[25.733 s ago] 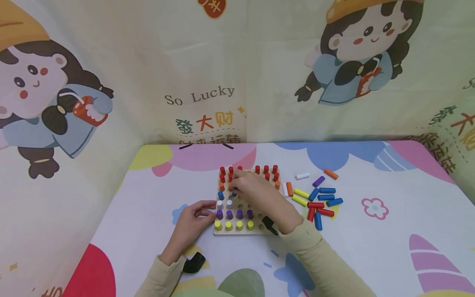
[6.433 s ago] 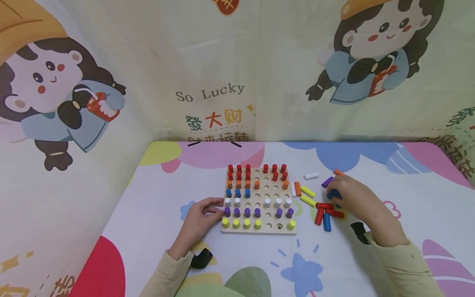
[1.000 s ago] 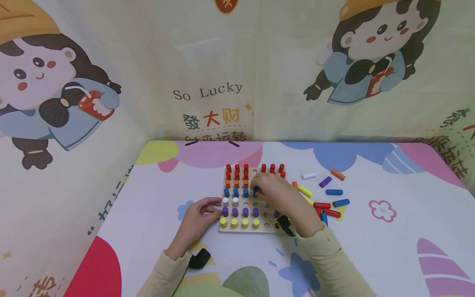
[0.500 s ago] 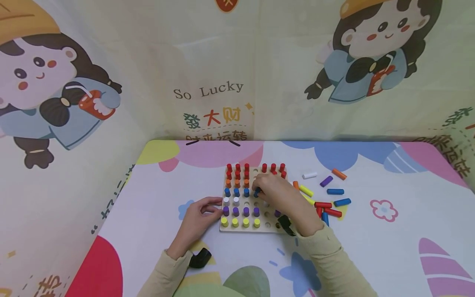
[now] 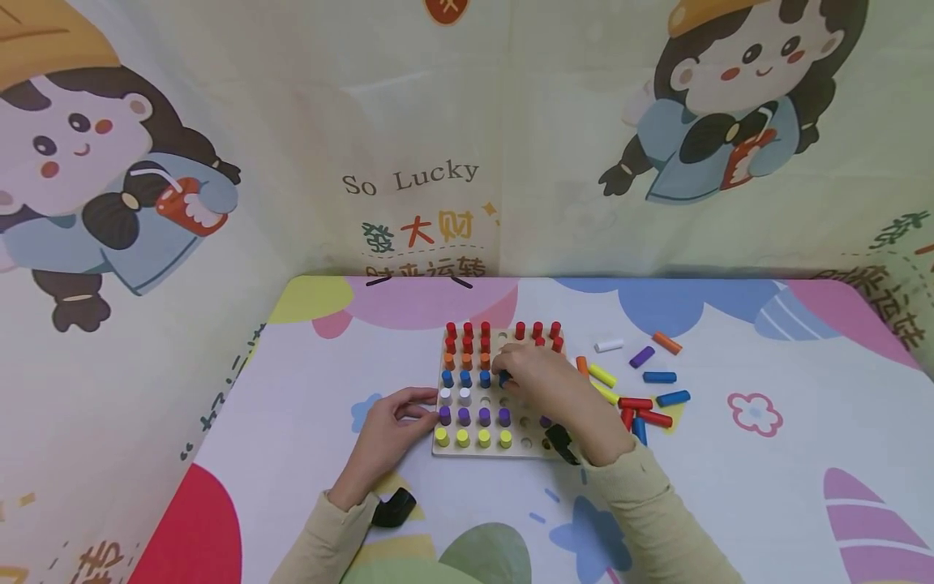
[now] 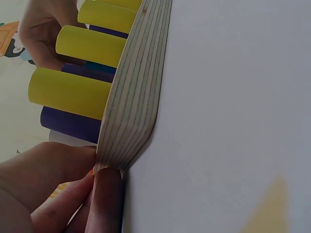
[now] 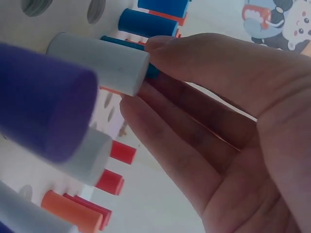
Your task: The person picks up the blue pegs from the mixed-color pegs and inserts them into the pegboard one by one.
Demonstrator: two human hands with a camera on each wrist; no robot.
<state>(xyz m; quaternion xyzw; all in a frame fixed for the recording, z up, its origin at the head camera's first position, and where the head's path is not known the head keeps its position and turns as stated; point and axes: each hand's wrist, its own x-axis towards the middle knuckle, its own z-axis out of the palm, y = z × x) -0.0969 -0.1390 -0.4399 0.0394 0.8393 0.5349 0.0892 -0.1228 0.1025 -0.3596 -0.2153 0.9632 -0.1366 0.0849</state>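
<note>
A wooden pegboard (image 5: 474, 451) lies on the table, with rows of red, orange, blue, white, purple and yellow pegs standing in it. My left hand (image 5: 387, 434) grips its left edge; in the left wrist view the thumb (image 6: 63, 162) presses the face beside a purple peg (image 6: 73, 125). My right hand (image 5: 550, 381) reaches over the board and pinches a blue peg (image 7: 153, 71) between thumb and fingers. That peg is at the fourth place of the blue row, right of three standing blue pegs. A white peg (image 7: 104, 63) partly hides it in the right wrist view.
Loose pegs lie right of the board, among them a white peg (image 5: 609, 345), a purple peg (image 5: 642, 357), an orange peg (image 5: 667, 342), a blue peg (image 5: 660, 377) and a red peg (image 5: 655, 419). A printed cloth wall (image 5: 540, 227) rises behind the table.
Since 6.4 s ago my right hand has moved left from the loose pegs to the board with a blue peg. In the last second it has barely moved. The left hand stays put.
</note>
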